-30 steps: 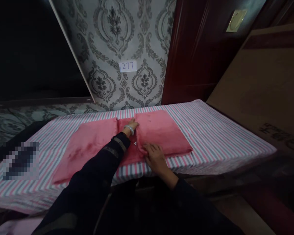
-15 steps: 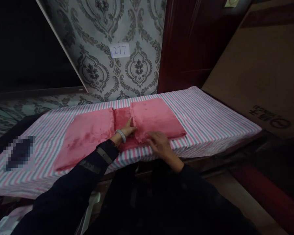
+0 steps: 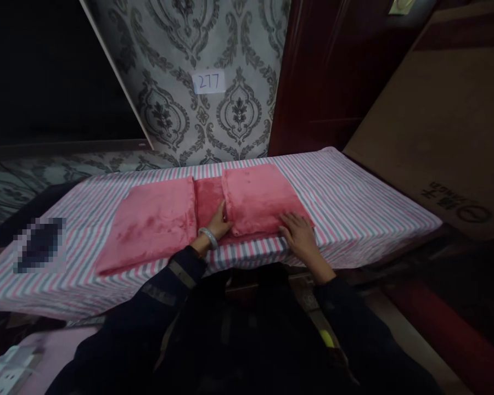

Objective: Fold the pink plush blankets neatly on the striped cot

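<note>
A pink plush blanket (image 3: 156,214) lies with its two ends folded toward the middle. Between the folded ends shows a strip of its deeper red side. My left hand (image 3: 217,226), with a bracelet at the wrist, rests on that strip beside the inner edge of the right fold, index finger stretched out and thumb apart. Over at the right fold's front corner, my right hand (image 3: 299,236) lies flat on the cloth with its fingers spread. Dark spots mark the left fold.
Beneath the blanket is a striped cloth (image 3: 346,197) covering the table. A large cardboard box (image 3: 436,126) stands at the right, and a dark screen (image 3: 53,71) at the left. A power strip (image 3: 14,373) sits at lower left. On the patterned wall is a paper label (image 3: 209,82).
My right hand has moved right along the front of the right fold, from near its inner corner to its outer corner. My left hand stays by the inner edge.
</note>
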`<state>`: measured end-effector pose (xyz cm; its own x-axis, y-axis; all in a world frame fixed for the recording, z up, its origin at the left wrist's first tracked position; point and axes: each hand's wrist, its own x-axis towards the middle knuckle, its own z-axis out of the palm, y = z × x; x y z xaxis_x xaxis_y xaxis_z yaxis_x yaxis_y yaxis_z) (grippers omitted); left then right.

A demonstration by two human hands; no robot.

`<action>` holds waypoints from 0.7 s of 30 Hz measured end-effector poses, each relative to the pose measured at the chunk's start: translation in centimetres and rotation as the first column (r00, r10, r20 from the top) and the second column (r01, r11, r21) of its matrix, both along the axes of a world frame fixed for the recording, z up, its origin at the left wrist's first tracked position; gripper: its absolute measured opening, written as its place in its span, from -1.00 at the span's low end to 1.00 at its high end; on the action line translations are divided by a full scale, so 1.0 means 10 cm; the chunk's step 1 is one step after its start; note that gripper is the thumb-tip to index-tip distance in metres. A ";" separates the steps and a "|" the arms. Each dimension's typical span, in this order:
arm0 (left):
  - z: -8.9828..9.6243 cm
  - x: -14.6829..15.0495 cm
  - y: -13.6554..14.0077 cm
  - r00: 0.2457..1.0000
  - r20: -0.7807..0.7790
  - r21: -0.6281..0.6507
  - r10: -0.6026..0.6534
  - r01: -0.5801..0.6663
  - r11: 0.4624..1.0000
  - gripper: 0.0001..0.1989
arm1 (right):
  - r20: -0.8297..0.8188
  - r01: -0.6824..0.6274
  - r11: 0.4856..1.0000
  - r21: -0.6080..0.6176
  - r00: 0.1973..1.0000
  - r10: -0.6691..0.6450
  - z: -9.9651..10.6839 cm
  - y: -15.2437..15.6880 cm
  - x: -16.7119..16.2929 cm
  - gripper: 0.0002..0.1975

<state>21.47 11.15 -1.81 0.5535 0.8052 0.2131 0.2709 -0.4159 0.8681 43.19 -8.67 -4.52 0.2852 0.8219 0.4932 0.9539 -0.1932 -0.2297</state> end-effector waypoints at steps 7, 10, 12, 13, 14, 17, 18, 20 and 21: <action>0.32 0.12 -0.34 0.885 -0.461 0.510 0.062 0.208 0.834 -0.46 | -0.033 -0.037 0.998 -0.053 0.999 0.035 0.45 0.46 -0.10 -0.48; 0.29 0.17 -0.52 0.795 -0.596 0.520 0.114 0.274 0.809 -0.40 | -0.003 -0.006 0.974 -0.225 1.000 0.006 0.44 0.62 -0.20 -0.46; 0.21 0.16 -0.58 0.740 -0.663 0.463 0.109 0.292 0.837 -0.38 | 0.027 0.017 0.949 -0.316 1.000 -0.009 0.35 0.65 -0.25 -0.44; 0.17 0.14 -0.59 0.724 -0.683 0.430 0.095 0.294 0.854 -0.38 | 0.042 0.024 0.940 -0.340 0.999 -0.010 0.30 0.65 -0.26 -0.44; 0.13 0.13 -0.60 0.718 -0.691 0.405 0.081 0.291 0.867 -0.38 | 0.055 0.029 0.936 -0.350 0.998 -0.010 0.25 0.64 -0.26 -0.44; 0.08 0.09 -0.60 0.747 -0.662 0.391 0.066 0.269 0.880 -0.38 | 0.074 0.043 0.936 -0.350 0.997 -0.018 0.16 0.63 -0.26 -0.44; 0.07 0.08 -0.60 0.758 -0.648 0.397 0.068 0.261 0.880 -0.38 | 0.077 0.045 0.934 -0.353 0.997 -0.019 0.15 0.63 -0.25 -0.44; 0.06 0.06 -0.59 0.772 -0.631 0.410 0.067 0.259 0.874 -0.39 | 0.069 0.040 0.923 -0.383 0.998 -0.015 0.16 0.65 -0.22 -0.44; 0.05 0.06 -0.59 0.776 -0.627 0.415 0.065 0.262 0.871 -0.40 | 0.054 0.032 0.911 -0.411 0.998 -0.011 0.18 0.67 -0.20 -0.43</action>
<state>22.02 5.24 -1.33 0.7628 0.6341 0.1271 0.5992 -0.7669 0.2300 41.15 -1.99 -2.73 0.2891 0.9489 0.1266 0.9565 -0.2810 -0.0781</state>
